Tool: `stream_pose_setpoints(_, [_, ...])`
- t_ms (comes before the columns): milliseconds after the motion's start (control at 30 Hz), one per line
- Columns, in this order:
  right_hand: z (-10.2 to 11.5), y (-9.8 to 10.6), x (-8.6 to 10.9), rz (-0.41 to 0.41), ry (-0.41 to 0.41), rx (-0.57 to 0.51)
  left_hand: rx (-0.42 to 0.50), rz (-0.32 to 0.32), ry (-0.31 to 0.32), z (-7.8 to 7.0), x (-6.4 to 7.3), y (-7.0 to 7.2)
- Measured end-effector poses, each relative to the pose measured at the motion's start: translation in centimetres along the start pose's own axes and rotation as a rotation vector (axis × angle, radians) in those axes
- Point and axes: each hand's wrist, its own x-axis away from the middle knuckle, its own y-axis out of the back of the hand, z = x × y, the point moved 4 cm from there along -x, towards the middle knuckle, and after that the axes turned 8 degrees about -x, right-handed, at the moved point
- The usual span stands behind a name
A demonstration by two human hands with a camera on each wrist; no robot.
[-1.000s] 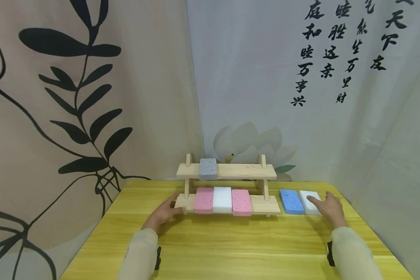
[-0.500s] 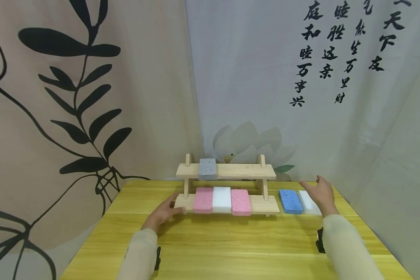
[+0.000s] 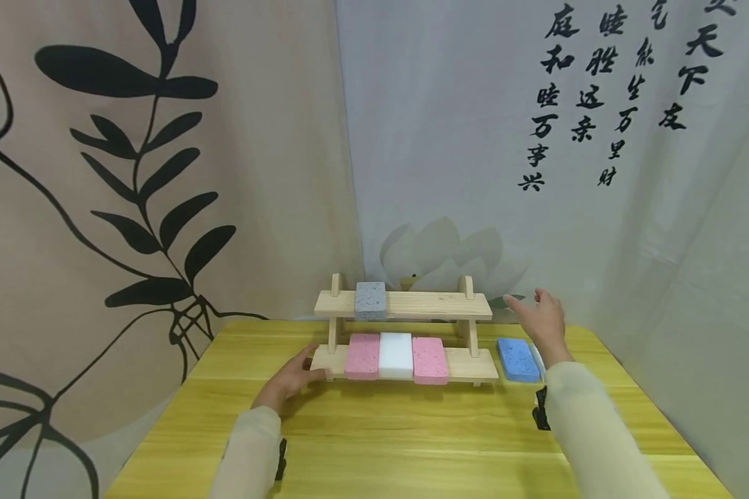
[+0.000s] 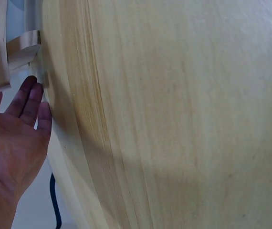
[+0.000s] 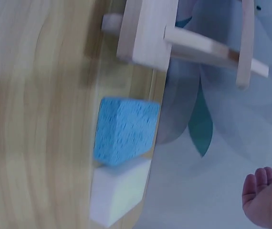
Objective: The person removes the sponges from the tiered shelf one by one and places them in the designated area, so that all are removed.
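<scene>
In the head view, a two-tier wooden rack (image 3: 462, 363) stands at the table's back. Its lower board carries two speckled pink sponges, the left pink sponge (image 3: 363, 357) and the right pink sponge (image 3: 431, 361), with a white sponge (image 3: 396, 356) between them. A grey sponge (image 3: 371, 301) sits on the upper board. My left hand (image 3: 291, 378) is at the rack's left end, thumb against the lower board, fingers loosely extended behind it. My right hand (image 3: 541, 326) hovers, holding nothing, above a blue sponge (image 3: 518, 360) and another white sponge (image 5: 119, 193), which the hand's wrist partly hides in the head view.
The yellow wood-grain table (image 3: 387, 436) runs up to a curtain (image 3: 437, 138) printed with plants and black characters. A dark cord (image 4: 55, 200) hangs beyond the table edge in the left wrist view.
My right hand has lifted from beside the white sponge on the table and moved left, up toward the rack's right side, with nothing in it. My left hand stays in place.
</scene>
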Motion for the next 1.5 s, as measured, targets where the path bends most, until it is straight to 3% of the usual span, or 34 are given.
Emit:
stream_pose_setpoints(400, [3.5,-4.3,0.7,0.023,0.09,-0.043,-0.014,-0.011,0.004,0.3,-0.1,0.0])
stream_pose_setpoints(733, [7.1,-8.2,2.3,0.047,0.087,-0.048,-0.021,-0.004,-0.005,0.1,-0.1,0.1])
stream_pose_setpoints(900, [8.2,-10.6,3.1,0.071,0.092,-0.086,-0.022,-0.008,-0.013,0.2,0.0,0.1])
stream_pose_setpoints(1200, [10.2,-15.4,4.5,0.078,0.106,-0.034,0.0,-0.017,-0.002,0.5,-0.3,0.0])
stream_pose_setpoints(1500, [11.5,-19.9,6.2,0.08,0.136,-0.07,0.015,-0.018,-0.01,0.6,-0.3,0.0])
